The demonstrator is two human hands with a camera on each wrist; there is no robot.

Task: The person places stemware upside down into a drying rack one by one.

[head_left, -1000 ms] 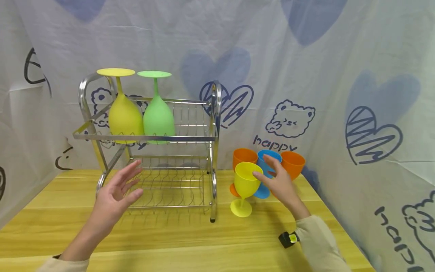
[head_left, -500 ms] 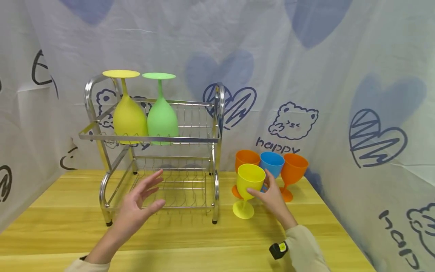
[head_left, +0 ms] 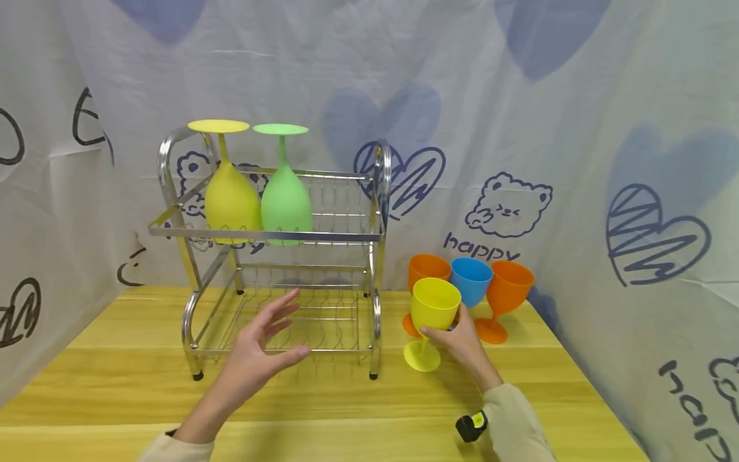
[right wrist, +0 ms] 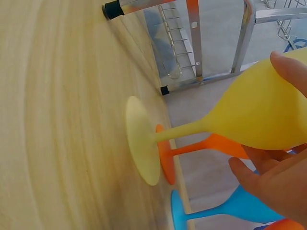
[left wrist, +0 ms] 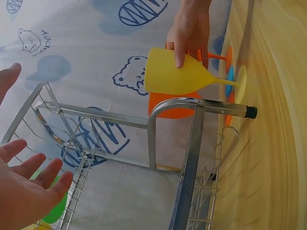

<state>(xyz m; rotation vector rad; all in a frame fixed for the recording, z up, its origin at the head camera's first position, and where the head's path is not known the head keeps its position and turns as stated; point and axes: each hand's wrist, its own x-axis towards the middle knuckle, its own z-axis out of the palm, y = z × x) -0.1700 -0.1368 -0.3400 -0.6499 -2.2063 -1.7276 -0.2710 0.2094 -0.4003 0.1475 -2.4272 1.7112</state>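
Beside a two-tier metal rack [head_left: 340, 237] and just before a blue goblet [head_left: 471, 281], I observe a smooth yellow goblet [head_left: 434, 307], upright, slim-stemmed and round-footed, clamped by its bowl in the right hand [head_left: 466, 344], while the left hand [head_left: 256, 354] holds thumb and fingers apart.

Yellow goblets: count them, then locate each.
2: an inverted yellow goblet on the upper rack shelf, and a second yellow goblet held by the right hand; no other shows.
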